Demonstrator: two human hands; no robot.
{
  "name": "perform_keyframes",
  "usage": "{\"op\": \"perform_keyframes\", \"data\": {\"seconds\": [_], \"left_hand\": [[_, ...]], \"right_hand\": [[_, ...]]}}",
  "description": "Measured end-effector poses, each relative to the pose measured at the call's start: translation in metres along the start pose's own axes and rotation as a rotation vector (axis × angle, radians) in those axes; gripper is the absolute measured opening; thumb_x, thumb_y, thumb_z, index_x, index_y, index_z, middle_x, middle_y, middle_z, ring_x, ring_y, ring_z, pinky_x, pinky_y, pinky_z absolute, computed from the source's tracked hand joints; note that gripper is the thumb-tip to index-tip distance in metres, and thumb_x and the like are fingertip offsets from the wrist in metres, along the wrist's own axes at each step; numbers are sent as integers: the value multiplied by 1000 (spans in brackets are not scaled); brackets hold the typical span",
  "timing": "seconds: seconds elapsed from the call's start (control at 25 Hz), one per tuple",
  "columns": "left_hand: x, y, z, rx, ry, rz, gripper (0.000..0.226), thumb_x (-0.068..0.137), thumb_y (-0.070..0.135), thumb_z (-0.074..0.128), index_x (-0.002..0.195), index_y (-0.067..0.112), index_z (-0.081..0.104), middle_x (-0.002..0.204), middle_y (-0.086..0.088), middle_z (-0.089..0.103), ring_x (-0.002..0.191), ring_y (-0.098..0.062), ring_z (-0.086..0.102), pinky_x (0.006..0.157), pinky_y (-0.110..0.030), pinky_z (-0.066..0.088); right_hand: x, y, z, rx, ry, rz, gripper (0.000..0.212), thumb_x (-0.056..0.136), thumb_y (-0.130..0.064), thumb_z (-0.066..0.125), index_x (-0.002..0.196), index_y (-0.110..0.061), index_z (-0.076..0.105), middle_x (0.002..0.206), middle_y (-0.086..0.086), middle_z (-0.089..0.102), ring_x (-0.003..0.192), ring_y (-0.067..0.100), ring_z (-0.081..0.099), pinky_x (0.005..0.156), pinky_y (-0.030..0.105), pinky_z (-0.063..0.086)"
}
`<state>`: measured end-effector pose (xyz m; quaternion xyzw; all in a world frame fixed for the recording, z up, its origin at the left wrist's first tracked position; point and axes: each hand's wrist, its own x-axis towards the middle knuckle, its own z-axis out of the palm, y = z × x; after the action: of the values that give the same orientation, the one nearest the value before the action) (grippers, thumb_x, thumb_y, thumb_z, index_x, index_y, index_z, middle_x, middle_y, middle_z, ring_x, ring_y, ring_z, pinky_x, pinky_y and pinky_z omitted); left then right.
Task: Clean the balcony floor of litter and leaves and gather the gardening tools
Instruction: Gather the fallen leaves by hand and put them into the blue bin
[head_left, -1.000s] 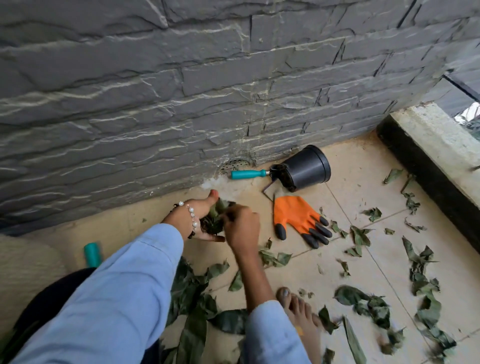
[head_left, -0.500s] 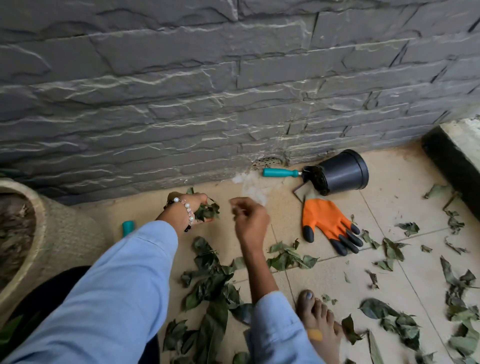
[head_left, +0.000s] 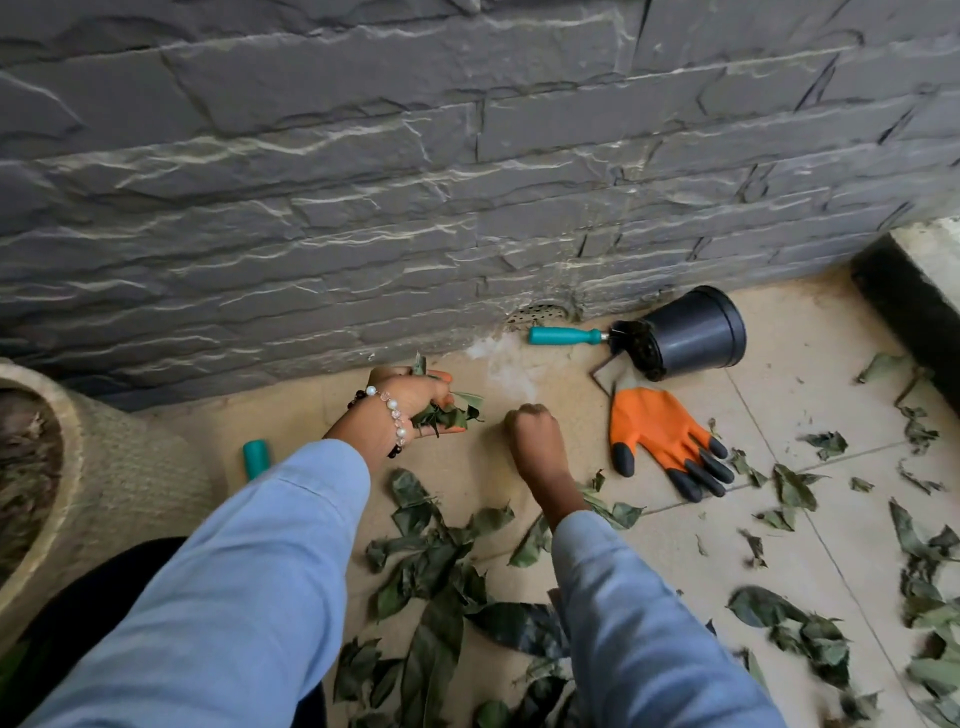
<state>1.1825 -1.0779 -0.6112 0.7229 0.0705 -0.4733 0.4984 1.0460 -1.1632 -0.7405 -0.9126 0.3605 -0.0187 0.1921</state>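
Note:
My left hand, with a bead bracelet on the wrist, is closed around a bunch of green leaves just above the tiled floor. My right hand hovers beside it with fingers curled into a fist; whether it holds anything is hidden. Loose leaves lie in a heap under my arms and scattered to the right. An orange glove with black fingertips lies flat on the floor. A teal-handled trowel sticks out of a tipped black pot. Another teal handle peeks from behind my left sleeve.
A grey stone wall runs along the back, with a drain grate at its foot. A woven planter stands at the left. A dark raised ledge borders the right side.
The camera has swung left. My right hand has pulled away from the left and closed into a fist; my left hand keeps its bunch of leaves.

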Motion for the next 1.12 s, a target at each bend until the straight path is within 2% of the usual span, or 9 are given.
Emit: {"op": "perform_keyframes", "data": {"seconds": [0.08,0.16,0.32,0.48,0.6,0.72,0.88,1.0,1.12], "left_hand": [[-1,0,13,20,-18,-2,27,75,-24,55,74,2,64,89,-18,64,83,-31,66,70,-54,58],[-1,-1,28,29,-43,3,28,75,-26,54,73,1,63,88,-19,64,77,-35,67,58,-52,59],[-5,-5,63,30,-92,16,25,79,-23,56,72,0,61,86,-20,65,71,-37,67,50,-48,57],[-3,-10,95,81,-104,26,28,79,-23,54,71,2,62,84,-19,67,68,-32,67,50,-37,59],[8,-13,115,122,-102,-1,29,78,-23,52,73,3,63,80,-16,66,60,-29,63,44,-30,56],[17,-17,139,133,-79,-23,30,79,-22,50,72,5,63,75,-15,66,55,-26,61,45,-29,55],[-2,-41,179,109,8,-85,19,77,-11,61,81,4,69,75,-19,69,62,-29,63,64,-43,58],[-40,-54,203,102,24,-78,18,73,-8,65,80,7,70,72,-16,69,56,-25,62,57,-38,55],[-78,-41,206,95,-34,-72,25,73,-14,62,72,9,68,65,-12,66,50,-21,55,53,-31,50]], "right_hand": [[-6,27,-14,293,177,314,29,84,1,53,106,-5,70,108,16,68,98,30,63,84,30,46],[-14,61,-38,514,372,688,30,83,3,52,106,-3,71,108,20,68,97,32,63,83,27,45],[-37,135,-86,428,582,1020,26,85,-3,54,104,3,70,102,29,67,100,40,62,88,37,47],[-38,185,-101,256,307,926,24,88,-4,52,102,3,70,104,28,67,104,41,58,89,33,42],[-26,202,-101,83,73,739,21,87,-11,53,93,-7,73,93,20,67,90,35,60,67,29,40],[-24,211,-93,-32,34,574,14,82,-11,59,81,-6,73,84,14,59,80,32,59,64,29,41],[-32,216,-86,-35,41,565,19,85,-15,59,86,2,68,90,19,60,82,34,59,64,26,35],[-29,232,-115,381,298,953,13,80,-5,60,72,2,68,71,17,66,71,33,62,66,31,45],[-37,223,-159,1251,631,1249,6,76,5,65,71,3,68,65,6,60,61,17,56,58,26,50]]}}
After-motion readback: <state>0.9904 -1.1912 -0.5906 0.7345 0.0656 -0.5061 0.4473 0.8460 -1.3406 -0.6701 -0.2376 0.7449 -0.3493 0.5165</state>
